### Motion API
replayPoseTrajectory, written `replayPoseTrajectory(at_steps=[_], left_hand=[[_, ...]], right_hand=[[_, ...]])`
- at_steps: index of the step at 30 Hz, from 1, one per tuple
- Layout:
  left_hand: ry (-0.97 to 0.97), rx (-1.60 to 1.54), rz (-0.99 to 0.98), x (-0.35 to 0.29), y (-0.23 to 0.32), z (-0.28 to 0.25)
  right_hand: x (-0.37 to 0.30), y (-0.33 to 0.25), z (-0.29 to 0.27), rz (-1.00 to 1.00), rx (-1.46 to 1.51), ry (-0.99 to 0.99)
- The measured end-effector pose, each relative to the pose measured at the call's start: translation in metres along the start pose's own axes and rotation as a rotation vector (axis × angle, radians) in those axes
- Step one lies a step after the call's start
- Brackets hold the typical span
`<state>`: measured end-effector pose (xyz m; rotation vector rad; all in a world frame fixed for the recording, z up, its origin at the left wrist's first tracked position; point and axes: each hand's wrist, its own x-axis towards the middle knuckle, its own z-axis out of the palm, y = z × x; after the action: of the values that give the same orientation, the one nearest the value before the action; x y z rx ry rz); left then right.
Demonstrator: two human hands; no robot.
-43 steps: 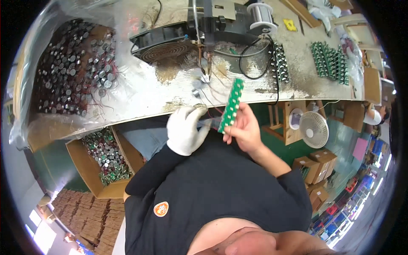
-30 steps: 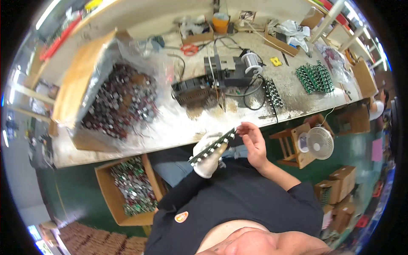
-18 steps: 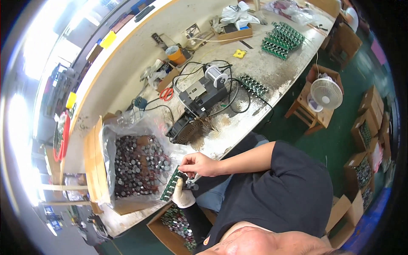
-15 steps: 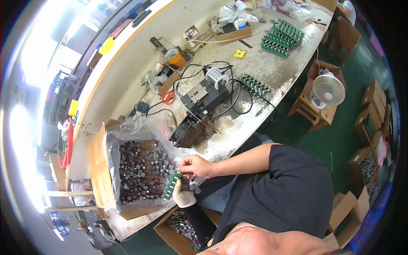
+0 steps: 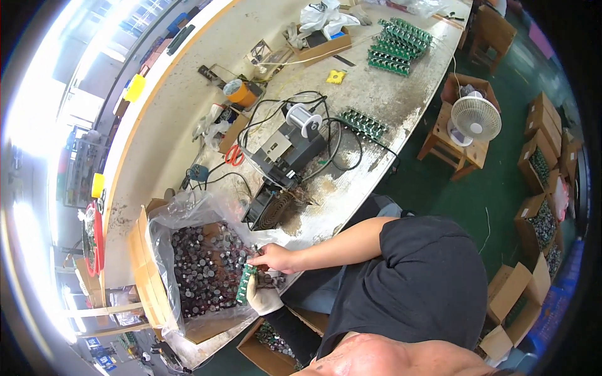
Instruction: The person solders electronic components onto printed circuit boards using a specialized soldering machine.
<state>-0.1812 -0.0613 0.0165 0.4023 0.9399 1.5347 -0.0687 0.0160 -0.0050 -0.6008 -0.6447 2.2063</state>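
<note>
A green circuit board strip (image 5: 246,283) with small pale parts along it is held over the near side of a box of parts. My left hand (image 5: 264,299), in a pale glove, grips the strip with its thumb against it. My bare right hand (image 5: 274,258) is closed at the strip's upper end; its fingertips partly hide what they pinch. Small round parts with wires (image 5: 271,280) show beside the gloved hand, partly hidden. Just left of my hands, a plastic-lined cardboard box (image 5: 150,272) holds many loose round metallic parts (image 5: 204,269).
A dark machine with a wire spool (image 5: 304,120) and a black fan (image 5: 269,210) stand on the bench (image 5: 382,163). Beyond are board strips (image 5: 401,47), red-handled scissors (image 5: 234,156) and an orange cup (image 5: 240,94). Another box (image 5: 254,351) sits below the bench edge. A white fan (image 5: 475,119) stands right.
The view has shifted slightly. The board strip has turned more upright in my hands, and my right hand has slid along its upper end.
</note>
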Motion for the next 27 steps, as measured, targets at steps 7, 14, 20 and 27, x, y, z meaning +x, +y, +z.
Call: replayPoseTrajectory(at_steps=[7, 14, 20, 27], left_hand=[[0.078, -0.058, 0.028, 0.005, -0.002, -0.01], [-0.062, -0.11, -0.099, 0.0, 0.005, -0.01], [0.148, 0.052, 0.108, 0.01, -0.004, -0.019], [0.098, 0.068, 0.074, -0.008, 0.01, -0.008]], right_hand=[[0.01, 0.006, 0.005, 0.02, -0.119, -0.011], [0.009, 0.007, 0.003, 0.259, 0.082, -0.015], [-0.004, -0.003, 0.014, 0.015, -0.044, -0.04], [0.004, -0.006, 0.007, 0.137, -0.023, 0.002]])
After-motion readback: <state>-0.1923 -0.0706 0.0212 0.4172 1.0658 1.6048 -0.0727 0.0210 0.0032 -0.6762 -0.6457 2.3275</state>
